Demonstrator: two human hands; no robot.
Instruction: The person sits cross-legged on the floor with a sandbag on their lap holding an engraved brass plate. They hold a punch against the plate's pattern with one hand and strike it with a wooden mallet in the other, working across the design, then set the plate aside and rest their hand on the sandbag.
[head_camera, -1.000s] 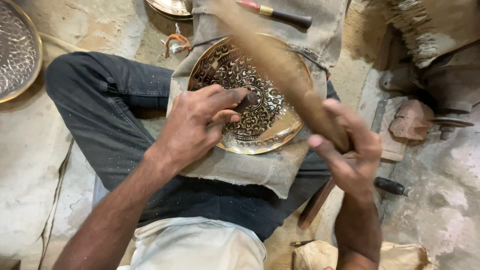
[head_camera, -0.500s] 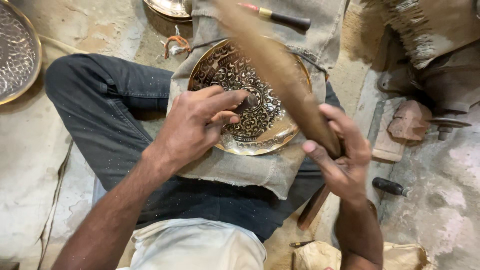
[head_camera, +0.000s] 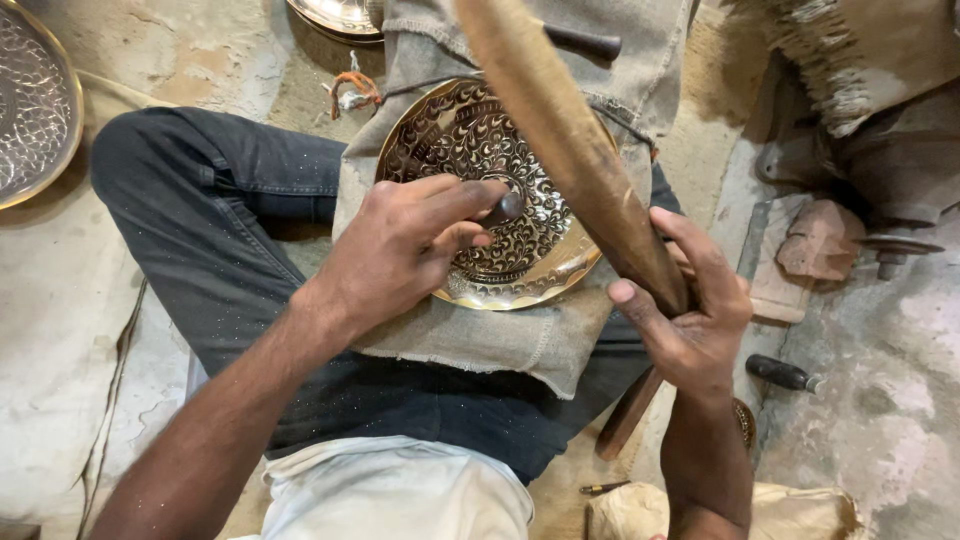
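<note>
— Lower now, that right hand (head_camera: 690, 320) has slid down the wooden mallet (head_camera: 570, 150) since a second ago; fingers wrapped tight round its handle end.

— And the head of it?

— Blurred, cut off at the top edge. His left hand (head_camera: 400, 250) pinches a small punch (head_camera: 505, 207) on the engraved brass plate (head_camera: 530, 270), which rests on burlap cloth (head_camera: 500, 340) across his lap. The punch tip is hidden.
</note>
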